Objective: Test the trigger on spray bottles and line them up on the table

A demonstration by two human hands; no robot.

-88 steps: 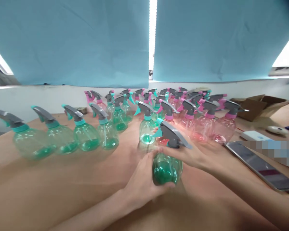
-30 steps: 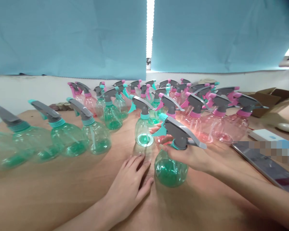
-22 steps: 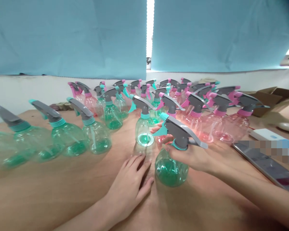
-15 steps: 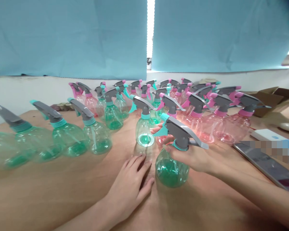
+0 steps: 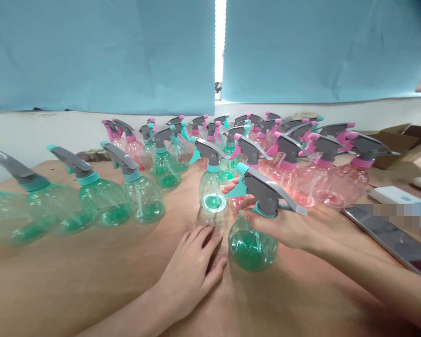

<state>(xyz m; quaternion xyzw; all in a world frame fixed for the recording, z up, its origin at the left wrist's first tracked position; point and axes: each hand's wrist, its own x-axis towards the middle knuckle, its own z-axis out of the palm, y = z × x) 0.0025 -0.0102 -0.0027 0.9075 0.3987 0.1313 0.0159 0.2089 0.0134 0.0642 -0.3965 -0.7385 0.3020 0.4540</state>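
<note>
A: Gripping anything with the right hand (image 5: pixel 282 227)?
B: Yes. Clasped round the neck of the green spray bottle (image 5: pixel 252 245), just under its grey trigger head (image 5: pixel 266 189), fingers wrapped to the far side, thumb on the near side.
A: And standing where, that bottle?
B: Upright on the wooden table (image 5: pixel 91 276), near the middle of the view, nozzle pointing to 9 o'clock.
A: Holding what in the left hand (image 5: pixel 192 269)?
B: Nothing. Laid flat, palm down, fingers loose and slightly spread, at 9 o'clock of the bottle and just beside it. Hard to tell whether touching it.
A: And around it?
B: At 11 o'clock, close by, a paler green bottle (image 5: pixel 213 192). From 12 to 2 o'clock, a crowd of pink bottles (image 5: pixel 323 180), packed close. Out at 9 to 10 o'clock, a row of green bottles (image 5: pixel 105 201), well apart from both hands. At 3 o'clock, lying flat, a dark phone (image 5: pixel 389 238). Beyond it a white box (image 5: pixel 389 194), and farther off at 2 o'clock an open cardboard box (image 5: pixel 396 138). Behind everything, blue curtains (image 5: pixel 101 51).
</note>
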